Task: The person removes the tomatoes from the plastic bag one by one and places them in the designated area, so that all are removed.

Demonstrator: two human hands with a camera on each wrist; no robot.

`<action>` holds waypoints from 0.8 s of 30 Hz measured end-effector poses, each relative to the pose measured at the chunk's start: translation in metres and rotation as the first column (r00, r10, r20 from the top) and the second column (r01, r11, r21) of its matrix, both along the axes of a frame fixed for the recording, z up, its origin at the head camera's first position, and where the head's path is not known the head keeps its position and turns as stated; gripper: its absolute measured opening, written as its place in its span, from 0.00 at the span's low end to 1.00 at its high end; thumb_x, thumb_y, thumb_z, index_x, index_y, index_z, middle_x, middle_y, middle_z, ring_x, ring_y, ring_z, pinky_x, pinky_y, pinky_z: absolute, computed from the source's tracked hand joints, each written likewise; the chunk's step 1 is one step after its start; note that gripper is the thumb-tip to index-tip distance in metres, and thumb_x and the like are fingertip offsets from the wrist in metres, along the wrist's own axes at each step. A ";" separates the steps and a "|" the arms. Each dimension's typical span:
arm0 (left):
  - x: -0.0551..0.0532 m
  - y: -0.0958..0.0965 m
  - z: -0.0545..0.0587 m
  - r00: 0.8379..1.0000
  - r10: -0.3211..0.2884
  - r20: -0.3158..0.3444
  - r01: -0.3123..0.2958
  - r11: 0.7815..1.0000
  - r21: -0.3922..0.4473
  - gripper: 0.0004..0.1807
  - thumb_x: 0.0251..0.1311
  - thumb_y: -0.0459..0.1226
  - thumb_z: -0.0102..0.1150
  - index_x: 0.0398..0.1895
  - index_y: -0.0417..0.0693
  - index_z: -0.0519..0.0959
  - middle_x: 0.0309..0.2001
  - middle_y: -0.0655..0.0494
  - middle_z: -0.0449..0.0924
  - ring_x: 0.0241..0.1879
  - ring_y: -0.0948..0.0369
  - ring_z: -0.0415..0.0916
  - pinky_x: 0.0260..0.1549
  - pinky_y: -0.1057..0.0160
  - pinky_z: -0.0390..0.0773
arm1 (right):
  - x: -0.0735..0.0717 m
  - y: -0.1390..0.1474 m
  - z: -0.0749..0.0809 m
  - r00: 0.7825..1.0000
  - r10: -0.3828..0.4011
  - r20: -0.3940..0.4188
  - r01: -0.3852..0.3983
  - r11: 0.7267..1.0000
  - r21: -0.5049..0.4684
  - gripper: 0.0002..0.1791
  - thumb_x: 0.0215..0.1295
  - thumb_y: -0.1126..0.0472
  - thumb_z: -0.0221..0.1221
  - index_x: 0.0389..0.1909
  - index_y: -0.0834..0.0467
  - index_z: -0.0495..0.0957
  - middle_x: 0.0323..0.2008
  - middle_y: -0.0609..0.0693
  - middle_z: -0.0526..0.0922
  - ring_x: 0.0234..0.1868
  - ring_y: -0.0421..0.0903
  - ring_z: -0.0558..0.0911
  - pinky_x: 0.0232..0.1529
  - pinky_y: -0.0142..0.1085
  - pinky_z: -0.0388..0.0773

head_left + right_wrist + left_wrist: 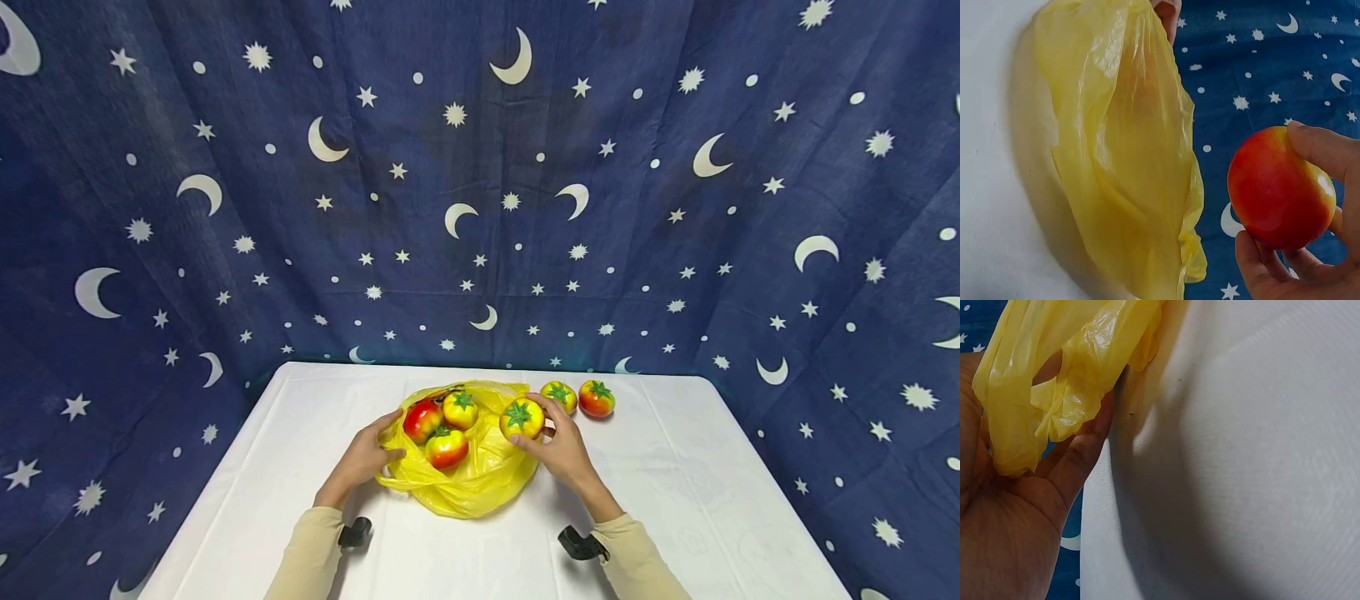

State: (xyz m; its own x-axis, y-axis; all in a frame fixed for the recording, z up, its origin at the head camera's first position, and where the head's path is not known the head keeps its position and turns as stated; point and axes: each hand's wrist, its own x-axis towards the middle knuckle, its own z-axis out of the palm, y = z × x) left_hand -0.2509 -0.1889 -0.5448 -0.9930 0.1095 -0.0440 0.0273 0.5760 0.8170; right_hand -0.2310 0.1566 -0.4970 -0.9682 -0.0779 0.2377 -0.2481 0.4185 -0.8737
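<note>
A yellow plastic bag (468, 496) lies spread open on the white table, with three red-and-yellow tomatoes inside, one of them a mostly yellow tomato (461, 410). At the bag's left edge, my left hand (363, 454) grips the plastic; the left wrist view shows its bunched folds (1016, 425) between thumb and fingers. Over the bag's right side, my right hand (562, 446) holds another tomato (521, 419) by its sides, green leafy top facing up. From the right wrist, the red underside of this held tomato (1279, 187) shows between thumb and fingertips, beside the bag.
Behind my right hand, a yellow tomato (559, 397) and a redder tomato (597, 400) sit side by side on the white-covered table (697, 483). A dark blue curtain (420, 250) with moons and stars hangs behind the table and along both sides.
</note>
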 end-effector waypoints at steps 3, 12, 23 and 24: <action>0.000 0.001 0.001 1.000 -0.001 0.002 0.001 1.000 0.002 0.42 0.52 0.30 0.67 0.73 0.49 0.65 0.73 0.43 0.63 0.74 0.41 0.56 0.72 0.36 0.54 | -0.001 0.004 -0.001 1.000 -0.007 0.012 0.008 1.000 -0.013 0.38 0.50 0.55 0.74 0.64 0.51 0.72 0.65 0.54 0.72 0.62 0.55 0.75 0.55 0.41 0.80; -0.001 0.002 0.000 1.000 -0.001 0.003 0.001 1.000 0.004 0.42 0.51 0.29 0.67 0.73 0.48 0.64 0.73 0.42 0.62 0.74 0.40 0.56 0.72 0.36 0.54 | -0.003 0.018 -0.001 0.999 -0.042 0.001 0.042 0.999 -0.032 0.38 0.49 0.56 0.75 0.63 0.53 0.72 0.62 0.54 0.73 0.55 0.53 0.77 0.52 0.35 0.80; -0.001 0.001 0.001 1.000 -0.007 0.005 0.007 1.000 0.004 0.42 0.52 0.29 0.67 0.73 0.48 0.64 0.73 0.42 0.62 0.74 0.41 0.56 0.72 0.37 0.54 | -0.006 0.037 -0.004 0.995 -0.095 0.028 0.096 0.995 -0.022 0.40 0.49 0.57 0.75 0.65 0.55 0.71 0.63 0.55 0.74 0.57 0.52 0.75 0.49 0.30 0.79; -0.001 0.001 0.001 1.000 -0.007 0.004 0.007 1.000 0.004 0.42 0.52 0.29 0.67 0.73 0.48 0.64 0.73 0.42 0.62 0.74 0.41 0.56 0.72 0.37 0.54 | -0.006 0.039 -0.004 0.994 -0.104 0.025 0.105 0.994 -0.016 0.41 0.48 0.57 0.75 0.65 0.55 0.70 0.63 0.55 0.73 0.58 0.52 0.75 0.49 0.29 0.79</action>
